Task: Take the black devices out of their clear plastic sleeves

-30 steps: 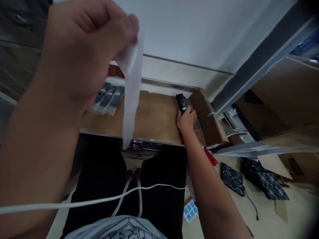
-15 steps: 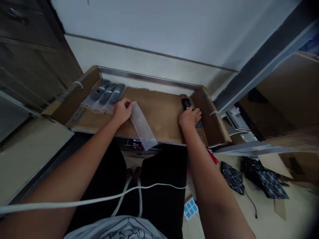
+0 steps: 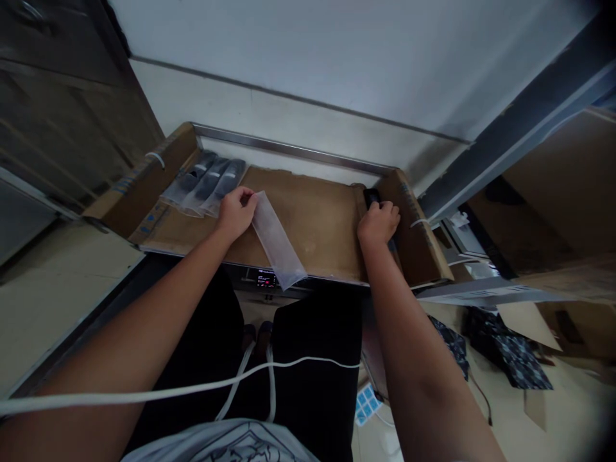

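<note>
My left hand (image 3: 235, 215) pinches the top end of a clear plastic sleeve (image 3: 278, 240), which lies slantwise on the cardboard-topped surface (image 3: 312, 218), just beside three bagged dark items (image 3: 205, 184). My right hand (image 3: 378, 224) curls over a black handheld device (image 3: 371, 197) near the surface's right edge.

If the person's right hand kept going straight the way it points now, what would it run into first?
The small black handheld device just past the fingertips of the right hand; the hand looks to be touching it already, though depth is hard to judge from this view.
</note>
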`<action>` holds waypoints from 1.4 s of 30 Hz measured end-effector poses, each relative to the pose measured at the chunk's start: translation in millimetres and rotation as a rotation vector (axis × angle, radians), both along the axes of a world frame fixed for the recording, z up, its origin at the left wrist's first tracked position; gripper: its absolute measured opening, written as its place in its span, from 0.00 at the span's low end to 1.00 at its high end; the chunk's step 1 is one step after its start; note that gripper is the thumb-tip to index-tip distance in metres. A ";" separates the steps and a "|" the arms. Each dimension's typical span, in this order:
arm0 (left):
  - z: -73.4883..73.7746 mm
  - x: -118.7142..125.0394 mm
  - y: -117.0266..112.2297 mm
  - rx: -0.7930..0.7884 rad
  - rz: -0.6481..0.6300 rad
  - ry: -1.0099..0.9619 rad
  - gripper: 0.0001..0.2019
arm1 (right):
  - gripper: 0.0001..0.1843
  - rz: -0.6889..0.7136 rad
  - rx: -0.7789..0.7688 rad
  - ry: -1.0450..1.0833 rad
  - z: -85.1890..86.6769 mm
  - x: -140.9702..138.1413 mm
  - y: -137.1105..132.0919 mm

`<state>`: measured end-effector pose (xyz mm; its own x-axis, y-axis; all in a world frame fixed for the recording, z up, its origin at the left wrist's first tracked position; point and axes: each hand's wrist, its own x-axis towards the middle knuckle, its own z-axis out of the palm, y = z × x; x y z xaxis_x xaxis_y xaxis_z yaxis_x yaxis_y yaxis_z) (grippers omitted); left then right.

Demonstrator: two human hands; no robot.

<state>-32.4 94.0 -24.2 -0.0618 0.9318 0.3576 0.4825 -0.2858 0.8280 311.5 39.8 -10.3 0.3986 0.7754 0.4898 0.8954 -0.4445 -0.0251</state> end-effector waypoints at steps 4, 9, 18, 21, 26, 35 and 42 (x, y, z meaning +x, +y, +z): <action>2.8 0.0 -1.7 -0.003 0.007 0.016 0.05 | 0.21 0.017 0.021 0.013 -3.8 3.5 4.1; 3.0 -0.2 -2.3 0.009 0.008 0.028 0.05 | 0.22 0.021 0.051 0.033 -6.6 4.4 4.1; -0.4 0.5 0.2 0.006 0.011 -0.042 0.05 | 0.22 0.008 0.036 0.047 -5.3 -0.1 1.5; 1.2 0.8 -0.9 0.004 0.006 -0.039 0.04 | 0.22 -0.015 0.024 0.048 -3.1 -3.7 0.1; 0.3 0.7 -0.2 0.003 0.009 -0.028 0.04 | 0.21 -0.025 0.001 0.034 -0.8 -6.3 -1.6; -3.3 -0.4 2.1 0.011 -0.009 -0.033 0.04 | 0.21 -0.016 0.031 0.017 -4.6 -3.2 -0.5; -3.9 0.3 2.5 0.004 -0.006 -0.039 0.04 | 0.21 -0.041 -0.007 0.039 0.4 -8.5 -2.9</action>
